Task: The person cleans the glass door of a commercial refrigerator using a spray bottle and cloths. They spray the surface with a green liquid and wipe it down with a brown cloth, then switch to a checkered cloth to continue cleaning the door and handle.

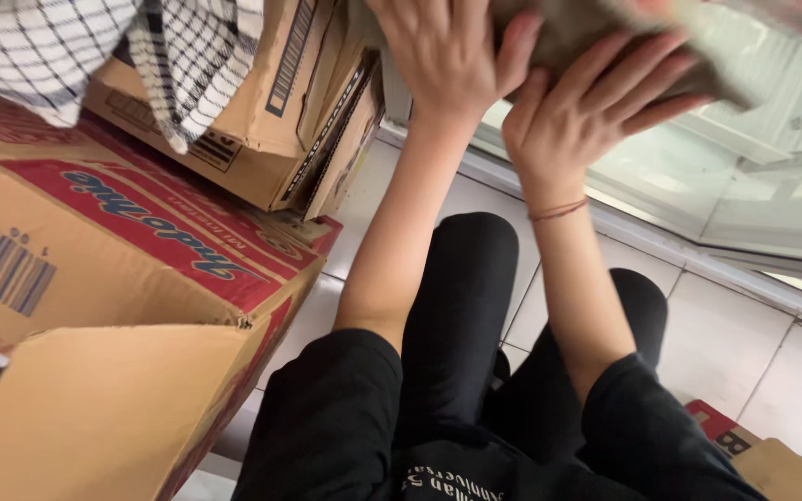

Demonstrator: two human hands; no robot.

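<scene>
Both hands are up on a brownish bundle [596,32]. Left hand [447,56] lies flat, right hand [587,116] spreads its fingers underneath. Cardboard boxes [122,241] sit left

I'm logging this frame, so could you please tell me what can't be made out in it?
Head view:
- Grey-brown item: cut off by the top edge; its kind is unclear.
- Left hand: fingertips run past the top edge.
- Right hand: palm pressed to the item, grip unseen.
- Open cardboard box: inside cut off by the left edge.
- Checked cloth: cropped at the top.
</scene>
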